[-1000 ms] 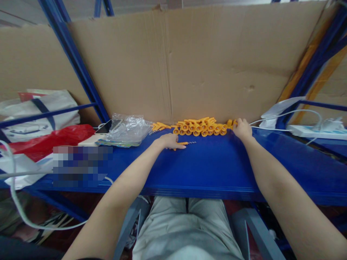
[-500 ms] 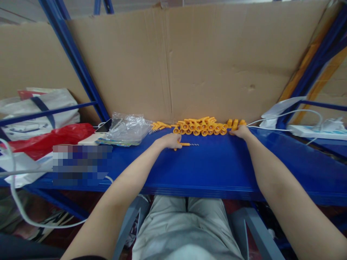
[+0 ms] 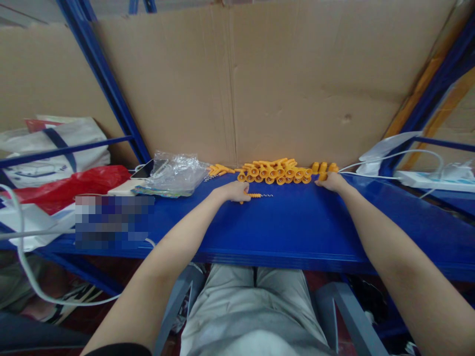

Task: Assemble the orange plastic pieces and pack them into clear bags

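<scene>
Glossy blue shelf (image 3: 297, 232); left hand (image 3: 234, 191) closed around a ribbed orange corkscrew (image 3: 256, 196); right hand (image 3: 333, 182) pinching an orange plastic piece (image 3: 322, 176).

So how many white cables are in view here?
2 that I can make out: one white cable looping down at the left edge, another arcing from the power strip at right. More may be hidden.

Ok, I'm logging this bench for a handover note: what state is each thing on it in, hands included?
left hand: closed on the orange-handled screw piece, resting on the shelf
orange-handled screw piece: lying flat, metal spiral pointing right
right hand: fingers on the loose orange pieces
loose orange pieces: lying at the row's right end
row of orange pieces: stacked against the cardboard
clear plastic bag: crumpled, lying flat
phone: face up, partly under the bag
</scene>
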A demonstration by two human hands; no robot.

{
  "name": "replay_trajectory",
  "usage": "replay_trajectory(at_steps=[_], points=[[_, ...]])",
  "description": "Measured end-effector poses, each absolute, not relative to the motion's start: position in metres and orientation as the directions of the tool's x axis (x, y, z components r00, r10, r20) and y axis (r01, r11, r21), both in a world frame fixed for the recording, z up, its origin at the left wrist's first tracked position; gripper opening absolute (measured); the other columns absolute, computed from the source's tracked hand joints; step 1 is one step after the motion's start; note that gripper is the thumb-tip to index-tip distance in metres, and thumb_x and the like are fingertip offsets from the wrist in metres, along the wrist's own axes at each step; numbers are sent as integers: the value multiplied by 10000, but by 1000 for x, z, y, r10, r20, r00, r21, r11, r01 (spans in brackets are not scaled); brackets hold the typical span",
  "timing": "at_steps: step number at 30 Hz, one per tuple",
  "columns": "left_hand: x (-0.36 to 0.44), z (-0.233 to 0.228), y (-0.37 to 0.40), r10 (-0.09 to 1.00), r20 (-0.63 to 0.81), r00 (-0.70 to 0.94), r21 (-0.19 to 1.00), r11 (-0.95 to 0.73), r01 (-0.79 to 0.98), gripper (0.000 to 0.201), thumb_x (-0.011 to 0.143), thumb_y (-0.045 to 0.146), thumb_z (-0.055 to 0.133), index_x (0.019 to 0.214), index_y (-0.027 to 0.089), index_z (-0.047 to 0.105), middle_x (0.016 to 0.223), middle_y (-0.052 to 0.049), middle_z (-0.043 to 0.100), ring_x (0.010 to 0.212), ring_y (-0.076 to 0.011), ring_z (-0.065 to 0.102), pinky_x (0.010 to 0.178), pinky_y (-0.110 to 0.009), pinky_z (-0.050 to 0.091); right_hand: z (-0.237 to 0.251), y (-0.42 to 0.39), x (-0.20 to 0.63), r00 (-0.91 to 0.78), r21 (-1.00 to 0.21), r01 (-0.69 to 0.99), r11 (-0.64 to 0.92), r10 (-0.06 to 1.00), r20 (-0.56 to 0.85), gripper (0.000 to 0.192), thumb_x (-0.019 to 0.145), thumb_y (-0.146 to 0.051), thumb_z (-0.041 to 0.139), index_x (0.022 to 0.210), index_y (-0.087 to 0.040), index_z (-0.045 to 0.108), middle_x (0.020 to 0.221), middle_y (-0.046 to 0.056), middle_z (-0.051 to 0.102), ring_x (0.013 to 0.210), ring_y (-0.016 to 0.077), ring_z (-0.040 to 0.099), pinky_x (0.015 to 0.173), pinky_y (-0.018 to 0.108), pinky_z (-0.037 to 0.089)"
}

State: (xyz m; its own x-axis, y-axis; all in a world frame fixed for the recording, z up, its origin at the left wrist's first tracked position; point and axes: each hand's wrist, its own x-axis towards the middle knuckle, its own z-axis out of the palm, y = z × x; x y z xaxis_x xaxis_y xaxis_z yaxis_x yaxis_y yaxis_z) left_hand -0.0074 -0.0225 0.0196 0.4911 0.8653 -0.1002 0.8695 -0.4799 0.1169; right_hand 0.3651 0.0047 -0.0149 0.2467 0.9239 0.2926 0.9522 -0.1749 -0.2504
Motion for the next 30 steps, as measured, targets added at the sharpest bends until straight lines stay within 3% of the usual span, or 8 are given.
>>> replay_trajectory(at_steps=[3,6,9,13,16,20,25,30], points=[[-8,19,-21,862,-82,501,126,-489,863,176,734,276,588,895,209,615,840,-23,731,772,-186,651,618,-241,407,-8,-5,360,308,-171,945,-278,934,182,328,825,-360,700,963,-63,685,957,198,709,975,362,695,761,430,552],[-8,19,-20,863,-38,503,107,-497,861,189,749,288,589,918,207,619,833,-22,728,793,-198,656,630,-248,405,1,-11,356,318,-78,948,-309,935,158,390,834,-362,691,1072,-54,662,1065,221,696,1054,346,674,801,389,528],[-7,21,-21,860,31,509,99,-510,855,225,767,314,586,954,195,627,854,-44,730,847,-226,666,660,-266,422,12,-15,351,315,-39,949,-313,932,177,401,835,-328,685,1155,-90,639,1111,215,690,1069,326,666,794,359,508],[-5,22,-23,867,181,464,127,-489,863,297,781,323,590,1040,183,629,908,-71,734,897,-255,677,718,-287,451,24,-21,342,287,-68,957,-281,906,311,398,843,-298,636,1212,-148,633,1167,193,677,1075,333,652,788,376,502],[-4,22,-24,863,311,399,163,-462,872,345,790,318,590,1107,185,611,922,-73,731,923,-263,678,764,-297,464,29,-23,332,177,-73,984,-161,875,452,380,850,-279,589,1214,-187,646,1215,169,652,1075,336,640,800,400,497],[-3,23,-26,862,408,302,205,-409,889,359,808,348,584,1135,199,584,899,-64,718,907,-257,679,772,-306,470,32,-25,311,-108,3,991,131,804,584,362,868,-216,527,1208,-206,652,1224,156,639,1116,327,607,842,419,484],[-3,26,-30,831,482,279,252,-436,864,341,807,356,595,1112,203,578,915,-61,708,884,-239,667,754,-299,459,30,-31,277,-373,91,912,399,718,588,368,878,-179,521,1222,-216,646,1224,141,637,1143,318,591,884,443,469],[-2,26,-32,822,496,280,252,-444,860,331,809,339,595,1110,202,580,932,-61,706,885,-238,665,742,-298,452,22,-34,260,-450,104,866,489,672,588,380,895,-193,519,1254,-219,638,1220,146,629,1118,316,597,878,453,477]])
